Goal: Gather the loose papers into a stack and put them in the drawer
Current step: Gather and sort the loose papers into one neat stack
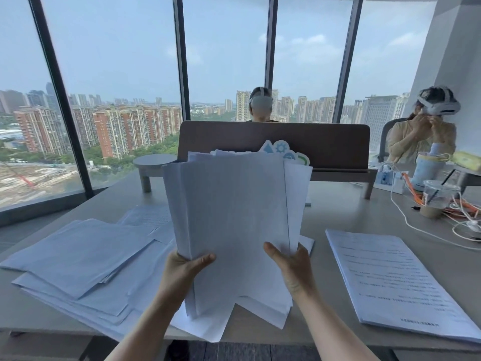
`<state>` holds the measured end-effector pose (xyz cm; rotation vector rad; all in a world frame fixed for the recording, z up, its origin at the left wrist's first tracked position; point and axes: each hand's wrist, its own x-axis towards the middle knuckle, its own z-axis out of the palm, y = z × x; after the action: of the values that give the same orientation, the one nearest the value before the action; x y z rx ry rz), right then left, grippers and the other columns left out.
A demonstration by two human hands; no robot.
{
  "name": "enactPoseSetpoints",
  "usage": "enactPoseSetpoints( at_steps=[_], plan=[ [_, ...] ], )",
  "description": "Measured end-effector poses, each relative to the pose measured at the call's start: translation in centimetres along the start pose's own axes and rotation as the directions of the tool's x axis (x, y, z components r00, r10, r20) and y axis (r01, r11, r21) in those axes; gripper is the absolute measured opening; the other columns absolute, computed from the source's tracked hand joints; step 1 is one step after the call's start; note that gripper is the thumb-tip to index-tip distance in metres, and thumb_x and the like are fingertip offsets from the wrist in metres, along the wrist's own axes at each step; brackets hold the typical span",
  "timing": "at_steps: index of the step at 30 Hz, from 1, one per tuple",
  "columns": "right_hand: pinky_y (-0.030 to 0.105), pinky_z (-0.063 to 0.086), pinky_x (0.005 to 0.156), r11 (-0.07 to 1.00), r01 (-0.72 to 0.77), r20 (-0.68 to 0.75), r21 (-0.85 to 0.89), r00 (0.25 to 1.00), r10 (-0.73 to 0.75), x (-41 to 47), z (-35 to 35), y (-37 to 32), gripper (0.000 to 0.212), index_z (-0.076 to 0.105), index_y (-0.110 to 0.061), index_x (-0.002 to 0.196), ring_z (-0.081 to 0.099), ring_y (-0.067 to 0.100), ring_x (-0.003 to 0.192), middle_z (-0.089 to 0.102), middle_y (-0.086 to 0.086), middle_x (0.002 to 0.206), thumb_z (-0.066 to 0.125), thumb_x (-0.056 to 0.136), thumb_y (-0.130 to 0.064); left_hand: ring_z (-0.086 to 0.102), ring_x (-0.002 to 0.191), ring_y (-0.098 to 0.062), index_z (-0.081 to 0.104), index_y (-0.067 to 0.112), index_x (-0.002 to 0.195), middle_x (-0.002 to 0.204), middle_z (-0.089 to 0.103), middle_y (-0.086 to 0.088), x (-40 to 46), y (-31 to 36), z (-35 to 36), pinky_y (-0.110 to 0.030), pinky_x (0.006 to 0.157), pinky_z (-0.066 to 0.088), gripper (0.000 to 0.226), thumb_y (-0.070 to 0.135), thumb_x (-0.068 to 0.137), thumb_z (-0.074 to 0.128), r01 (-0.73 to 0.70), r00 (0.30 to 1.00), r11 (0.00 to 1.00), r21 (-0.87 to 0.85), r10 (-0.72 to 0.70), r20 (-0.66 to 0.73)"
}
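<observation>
While both hands [182, 267] grip uneven sheaf [234, 217], desk edge [338, 340] near.

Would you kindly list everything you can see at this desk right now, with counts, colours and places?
held sheaf of papers: one uneven bundle, white, upright over the desk's near edge
loose papers: several overlapping sheets, white, desk left
printed stack: one, white with text, desk right
desk: one, grey-beige
divider panel: one, brown, far edge of desk
round stand: one, grey, far left
plastic cup: one, clear, with a straw, far right
cables: several, white and orange, right
headset wearers: two, beyond the desk
left hand: grips the sheaf's left edge
right hand: grips its right edge
</observation>
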<state>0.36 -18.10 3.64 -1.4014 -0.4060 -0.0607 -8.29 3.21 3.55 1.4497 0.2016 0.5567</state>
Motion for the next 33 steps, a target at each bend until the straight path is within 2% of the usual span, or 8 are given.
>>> enactPoseSetpoints(
  at_steps=[4,8,12,17,21,25,30,33],
  plan=[
    [0.02,0.053,0.073,1.0,-0.018,-0.011,-0.026,1.0,0.018,0.2,0.0,0.0,0.012,0.076,-0.015,0.091,0.073,0.008,0.083,0.078,-0.003,0.086,0.08,0.08,-0.012,0.072,0.072,-0.022,0.073,0.0,0.085,0.08,0.076,-0.013,0.1,0.1,0.7,-0.029,0.061,0.058,0.033,0.014,0.056,0.081,-0.012,0.999,1.0,0.019,0.011,0.051],
    [0.034,0.05,0.094,0.997,-0.067,0.08,-0.033,0.994,0.069,0.1,-0.6,-0.2,0.041,0.065,-0.019,0.118,0.07,0.014,0.103,0.075,-0.003,0.108,0.071,0.077,-0.021,0.07,0.068,-0.017,0.075,0.007,0.076,0.074,0.075,-0.007,0.2,-0.4,0.7,-0.026,0.057,0.057,0.02,0.011,0.056,0.078,-0.011,1.0,1.0,0.022,0.011,0.02],
    [0.026,0.054,0.084,0.994,-0.054,-0.011,-0.093,0.999,0.053,-0.2,-0.9,-0.1,0.018,0.069,-0.024,0.103,0.072,0.011,0.092,0.076,-0.011,0.096,0.068,0.089,-0.012,0.069,0.062,-0.01,0.076,0.01,0.071,0.07,0.075,-0.002,-0.1,-0.8,1.2,-0.024,0.056,0.056,0.018,-0.007,0.071,0.077,-0.011,1.0,1.0,0.011,0.011,-0.008],
    [0.016,0.05,0.063,0.979,-0.004,-0.131,-0.206,0.991,-0.024,0.0,-2.2,-1.8,0.015,0.073,-0.019,0.091,0.066,0.0,0.069,0.075,-0.009,0.078,0.063,0.09,-0.008,0.069,0.063,-0.01,0.075,0.009,0.077,0.069,0.075,0.0,0.7,-0.5,3.6,-0.026,0.059,0.055,0.008,0.003,0.074,0.08,-0.013,1.0,0.999,0.033,0.014,-0.028],
    [0.028,0.053,0.069,0.95,-0.036,-0.228,-0.31,0.973,-0.038,1.4,-6.3,-3.5,0.012,0.068,-0.023,0.088,0.069,0.008,0.078,0.073,-0.009,0.083,0.066,0.087,-0.011,0.07,0.065,-0.007,0.072,0.01,0.081,0.07,0.075,0.005,1.8,0.4,7.5,-0.027,0.063,0.056,0.02,0.017,0.065,0.079,-0.002,0.996,0.998,0.067,-0.004,0.09],
    [0.023,0.049,0.065,0.909,-0.109,-0.309,-0.401,0.951,-0.022,2.4,-11.1,-4.8,0.018,0.067,-0.02,0.099,0.066,0.011,0.08,0.07,-0.01,0.086,0.071,0.083,-0.013,0.07,0.067,-0.009,0.068,0.013,0.088,0.071,0.075,0.007,2.6,0.3,12.6,-0.022,0.063,0.058,0.026,0.016,0.062,0.065,0.024,0.972,0.997,0.073,-0.04,0.23],
    [0.034,0.054,0.079,0.841,-0.252,-0.404,-0.478,0.914,0.044,3.3,-17.4,-4.5,0.021,0.07,-0.017,0.097,0.068,0.022,0.087,0.073,-0.002,0.091,0.074,0.077,-0.021,0.07,0.084,-0.021,0.066,0.018,0.09,0.09,0.074,-0.003,2.5,-1.4,18.5,-0.034,0.076,0.058,0.023,0.013,0.068,0.068,0.078,0.95,0.991,0.107,-0.107,0.292],
    [0.028,0.043,0.074,0.791,-0.288,-0.413,-0.539,0.909,0.049,3.4,-20.8,-4.6,0.018,0.063,-0.018,0.095,0.062,0.023,0.088,0.067,0.0,0.094,0.075,0.081,-0.017,0.071,0.086,-0.023,0.066,0.017,0.09,0.093,0.074,-0.006,2.0,-2.7,21.9,-0.038,0.08,0.058,0.027,0.015,0.063,0.068,0.146,0.929,0.982,0.124,-0.179,0.323]
  ],
)
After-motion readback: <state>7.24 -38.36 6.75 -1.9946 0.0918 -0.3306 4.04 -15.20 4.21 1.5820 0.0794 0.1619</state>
